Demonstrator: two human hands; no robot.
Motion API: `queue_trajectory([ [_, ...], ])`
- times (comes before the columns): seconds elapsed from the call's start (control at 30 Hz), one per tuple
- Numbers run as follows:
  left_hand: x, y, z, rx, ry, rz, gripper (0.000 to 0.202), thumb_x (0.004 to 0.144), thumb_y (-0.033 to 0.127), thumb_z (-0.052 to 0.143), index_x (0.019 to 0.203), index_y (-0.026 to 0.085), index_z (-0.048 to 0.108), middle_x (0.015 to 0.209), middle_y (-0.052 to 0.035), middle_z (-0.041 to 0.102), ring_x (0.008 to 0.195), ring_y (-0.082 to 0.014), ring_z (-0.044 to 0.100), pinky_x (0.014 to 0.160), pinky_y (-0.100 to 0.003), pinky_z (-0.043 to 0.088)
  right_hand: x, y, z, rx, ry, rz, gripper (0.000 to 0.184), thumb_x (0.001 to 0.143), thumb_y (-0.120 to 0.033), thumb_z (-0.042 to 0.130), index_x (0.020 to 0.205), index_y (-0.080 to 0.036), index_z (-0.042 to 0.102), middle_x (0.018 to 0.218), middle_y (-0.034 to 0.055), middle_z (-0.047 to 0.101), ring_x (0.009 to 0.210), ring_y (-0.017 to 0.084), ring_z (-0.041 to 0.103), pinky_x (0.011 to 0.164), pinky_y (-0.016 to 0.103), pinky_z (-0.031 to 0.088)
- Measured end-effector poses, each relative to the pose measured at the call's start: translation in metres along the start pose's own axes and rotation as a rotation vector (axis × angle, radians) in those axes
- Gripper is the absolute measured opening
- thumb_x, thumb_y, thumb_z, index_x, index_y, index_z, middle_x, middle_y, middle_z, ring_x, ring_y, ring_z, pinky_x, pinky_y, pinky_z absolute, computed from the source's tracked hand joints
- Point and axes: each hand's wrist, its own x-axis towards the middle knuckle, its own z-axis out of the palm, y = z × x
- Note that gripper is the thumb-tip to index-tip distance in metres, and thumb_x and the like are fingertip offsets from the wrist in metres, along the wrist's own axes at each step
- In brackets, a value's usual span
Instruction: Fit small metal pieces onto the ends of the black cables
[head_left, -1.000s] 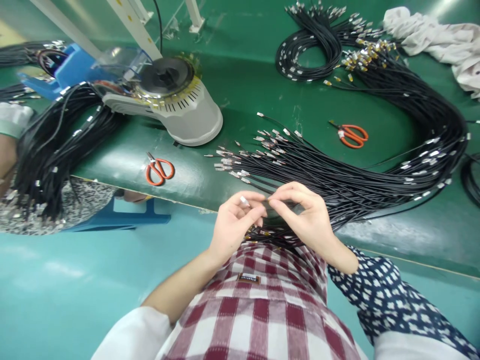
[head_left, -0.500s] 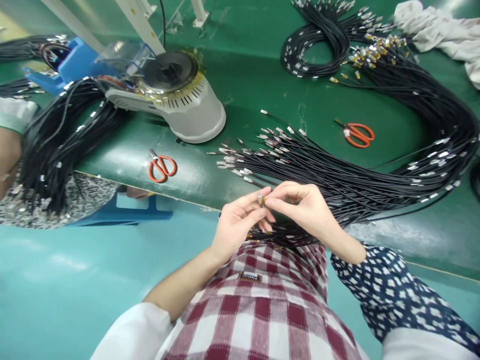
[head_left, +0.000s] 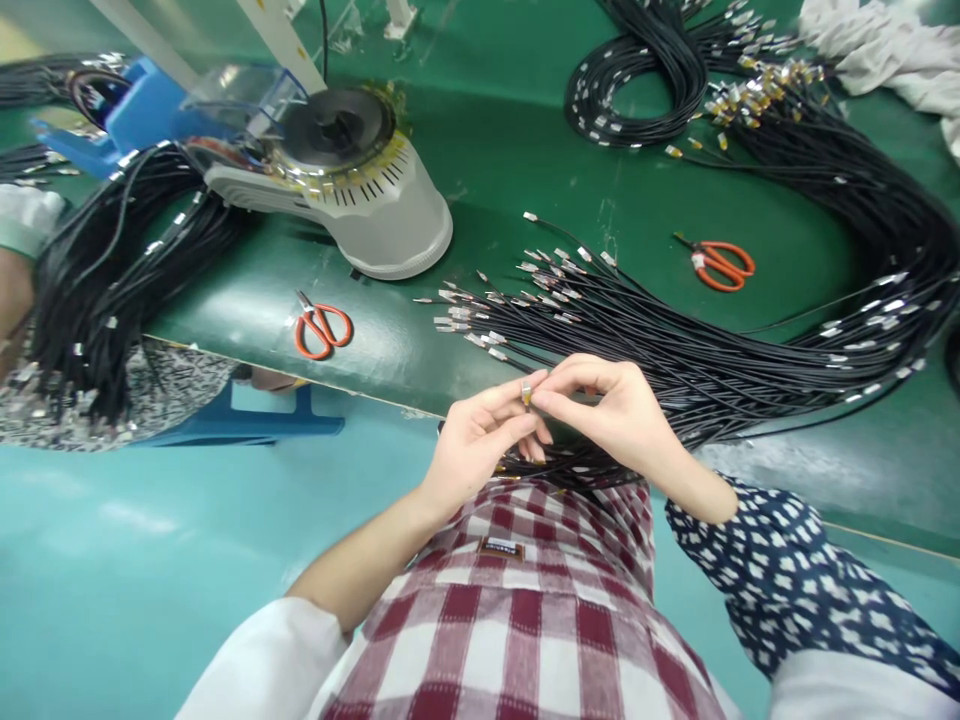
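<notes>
At the table's front edge, my left hand (head_left: 480, 440) and my right hand (head_left: 611, 410) meet at a small cable connector (head_left: 526, 392) with a yellow bit on it, likely tape. My left fingers are closed about it, and my right thumb and index finger pinch it from the other side. The fingers partly hide it. Beneath my hands, dark cables (head_left: 555, 466) with some yellow ends lie against the checked apron. Just beyond spreads a large bundle of black cables (head_left: 675, 350), its silver connectors pointing left.
A grey tape dispenser (head_left: 390, 220) with a black disc stands at the back left. Orange-handled snips lie left (head_left: 322, 330) and right (head_left: 720, 265). A coiled cable bundle (head_left: 637, 95) and white cloth (head_left: 885, 50) lie behind. A person's sleeve (head_left: 30, 220) shows far left beside hanging cables (head_left: 112, 290).
The view has shifted slightly. My hands stay together at the connector, which has turned a little and shows its yellow part more clearly.
</notes>
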Motion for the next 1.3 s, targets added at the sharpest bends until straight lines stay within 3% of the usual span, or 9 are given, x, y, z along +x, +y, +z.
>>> queue_trajectory([
  [0.23,-0.001,-0.003,0.001,0.014,-0.005,0.02,0.047,0.084,0.026,0.071,0.13,0.018,0.064,0.072,-0.0018,0.071,0.056,-0.0122,0.065,0.058,-0.024,0.053,-0.003,0.002,0.009,0.024,0.08,0.011,0.013,0.079,-0.025,0.072,0.068,-0.018,0.071,0.078,0.0033,0.069,0.069,0.014,0.064,0.063,0.026,0.05],
  [0.43,0.004,-0.005,0.002,0.023,0.048,0.065,0.037,0.09,0.036,0.064,0.12,0.015,0.07,0.064,-0.0013,0.067,0.05,-0.0124,0.062,0.051,-0.024,0.049,-0.004,0.005,0.013,0.008,0.104,-0.011,0.017,0.083,-0.025,0.069,0.068,-0.018,0.069,0.077,0.0026,0.066,0.07,0.013,0.062,0.065,0.027,0.049],
  [0.6,0.005,-0.006,0.0,-0.048,-0.002,0.066,0.037,0.09,0.034,0.064,0.123,0.017,0.064,0.07,-0.0009,0.068,0.057,-0.0122,0.061,0.058,-0.025,0.051,-0.004,0.005,0.009,0.002,0.078,-0.023,0.015,0.085,-0.027,0.069,0.072,-0.019,0.072,0.08,0.0029,0.069,0.074,0.014,0.063,0.068,0.028,0.049],
  [0.7,0.004,-0.008,-0.001,-0.108,0.027,0.024,0.028,0.082,0.027,0.074,0.107,0.019,0.062,0.069,0.0016,0.068,0.056,-0.0107,0.061,0.056,-0.022,0.049,-0.002,0.003,0.008,0.003,0.067,-0.027,0.013,0.084,-0.025,0.069,0.073,-0.019,0.072,0.078,0.0022,0.069,0.073,0.014,0.063,0.068,0.027,0.049],
  [0.8,0.005,-0.007,-0.001,-0.124,0.077,-0.035,0.02,0.077,0.025,0.078,0.08,0.015,0.061,0.065,0.0003,0.067,0.052,-0.0085,0.058,0.051,-0.019,0.045,0.0,0.002,0.006,0.018,0.038,-0.043,0.011,0.085,-0.023,0.068,0.076,-0.019,0.074,0.081,0.0031,0.071,0.077,0.015,0.064,0.071,0.027,0.049],
  [0.87,0.005,-0.005,0.0,-0.123,0.081,-0.059,0.022,0.075,0.026,0.079,0.073,0.014,0.061,0.064,-0.0013,0.069,0.049,-0.008,0.057,0.049,-0.019,0.043,0.001,0.002,0.005,0.036,0.003,-0.047,0.012,0.085,-0.022,0.068,0.076,-0.018,0.074,0.082,0.0038,0.071,0.078,0.015,0.065,0.072,0.027,0.049],
  [1.07,0.003,-0.005,0.002,-0.141,0.061,-0.052,0.02,0.075,0.029,0.079,0.073,0.013,0.065,0.067,-0.0041,0.073,0.048,-0.0091,0.059,0.047,-0.019,0.039,0.004,0.007,0.004,0.169,-0.049,0.004,0.014,0.082,-0.025,0.07,0.073,-0.016,0.073,0.081,0.0045,0.07,0.075,0.014,0.063,0.072,0.028,0.049],
  [1.3,0.004,-0.009,0.001,-0.154,-0.066,-0.035,0.024,0.078,0.035,0.078,0.075,0.012,0.07,0.065,-0.0048,0.072,0.044,-0.0091,0.058,0.046,-0.02,0.04,0.01,0.018,0.007,0.503,-0.215,0.085,0.019,0.078,-0.031,0.075,0.071,-0.016,0.067,0.075,0.0007,0.062,0.065,0.012,0.061,0.066,0.027,0.05],
])
